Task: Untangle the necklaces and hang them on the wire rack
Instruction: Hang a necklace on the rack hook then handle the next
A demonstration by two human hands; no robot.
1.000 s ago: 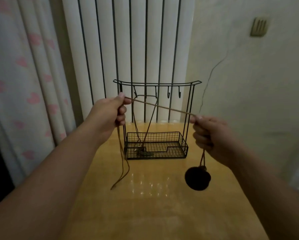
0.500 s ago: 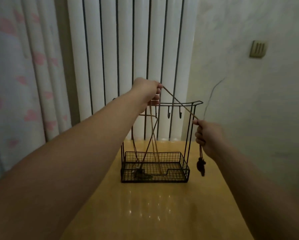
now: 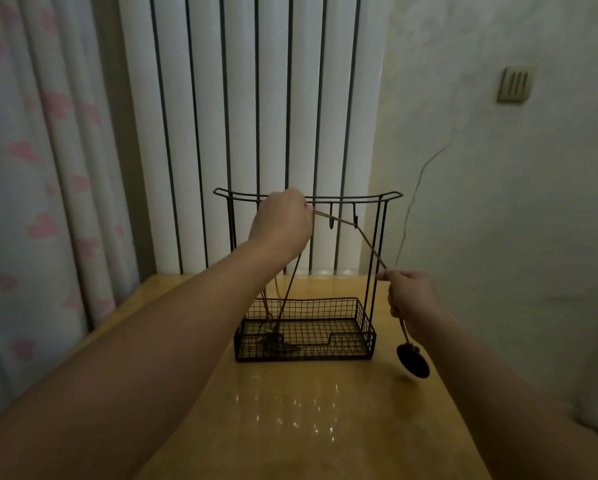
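Moved: cord [image 3: 366, 239] now draped over rack [image 3: 308, 197] hook.
Hands: left [image 3: 282, 225], right [image 3: 410, 299] both pinch cord.
Risk: pendant [image 3: 413, 360] swinging could pull cord off.

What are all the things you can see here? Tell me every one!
wire rack: one, black, standing on the table, hooks under its top bar, mesh basket at the bottom.
cord necklace: one, brown, stretched between both hands, running at the rightmost hook.
round pendant: one, dark, dangling below the right hand, beside the basket.
hung necklace: at least one, reddish-brown cords dropping into the basket's left side; exact count unclear.
table: one, yellowish wood, shiny.
vertical blinds: white slats, behind the rack.
curtain: one, white with pink hearts, left.
wall plate: one, beige, upper right wall.
left hand: one, pinching the cord by the top bar.
right hand: one, gripping the cord lower right.
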